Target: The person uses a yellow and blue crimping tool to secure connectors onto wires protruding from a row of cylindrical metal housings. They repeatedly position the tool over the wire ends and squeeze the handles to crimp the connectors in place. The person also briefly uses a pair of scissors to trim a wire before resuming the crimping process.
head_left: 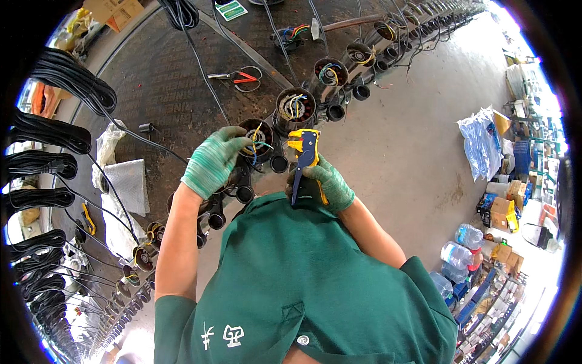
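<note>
My left hand [213, 161], in a green and white knit glove, reaches over the rim of a round dark motor housing [267, 159]. Its fingertips are closed on thin insulated wires [259, 144], yellow and green, rising from the housing; the exact pinch is partly hidden. My right hand [333, 187], gloved alike, is wrapped round the handles of a yellow and dark blue wire stripper [308, 149]. The stripper stands jaws up just right of that housing, apart from the wires. Behind it, another open housing [295, 107] shows blue, yellow and white wires.
More motor housings [330, 73] line the edge of the dark worktable [151, 67]. Red-handled scissors [239, 78] lie on it. Coiled black cables [73, 79] hang along the left, their leads crossing the table. Plastic bottles [456, 255] and boxes [503, 213] stand on the right.
</note>
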`<state>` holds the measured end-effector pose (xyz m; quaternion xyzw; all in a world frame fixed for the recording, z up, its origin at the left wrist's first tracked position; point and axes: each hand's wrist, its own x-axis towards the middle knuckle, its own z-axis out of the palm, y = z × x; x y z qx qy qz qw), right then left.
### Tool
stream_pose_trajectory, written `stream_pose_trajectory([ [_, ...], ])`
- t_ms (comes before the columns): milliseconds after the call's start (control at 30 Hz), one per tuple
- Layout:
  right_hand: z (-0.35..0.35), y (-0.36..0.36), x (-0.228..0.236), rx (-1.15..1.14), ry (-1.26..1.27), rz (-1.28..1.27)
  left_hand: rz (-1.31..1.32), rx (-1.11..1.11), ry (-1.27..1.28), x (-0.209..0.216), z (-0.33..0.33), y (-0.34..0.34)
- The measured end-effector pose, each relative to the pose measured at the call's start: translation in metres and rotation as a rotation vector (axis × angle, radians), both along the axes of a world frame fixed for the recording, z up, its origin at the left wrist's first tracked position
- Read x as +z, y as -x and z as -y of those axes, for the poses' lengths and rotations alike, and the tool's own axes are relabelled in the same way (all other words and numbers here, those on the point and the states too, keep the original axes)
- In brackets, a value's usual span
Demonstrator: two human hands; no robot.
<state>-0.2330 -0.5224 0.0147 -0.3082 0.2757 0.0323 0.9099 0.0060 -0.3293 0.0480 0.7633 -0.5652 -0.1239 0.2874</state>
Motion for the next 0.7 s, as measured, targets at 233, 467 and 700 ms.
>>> stream_pose_trajectory([
  [233, 0.005, 0.0, 0.003, 0.013, 0.039, 0.033, 0.396, -0.123, -0.161, 0.003, 0.019, 0.009],
  [467, 0.002, -0.002, 0.012, 0.02, 0.102, 0.015, -0.123, 0.176, 0.082, -0.013, 0.025, 0.012],
  [700, -0.003, -0.012, 0.004, 0.022, 0.165, 0.013, -0.176, 0.214, -0.017, -0.023, 0.064, 0.026],
])
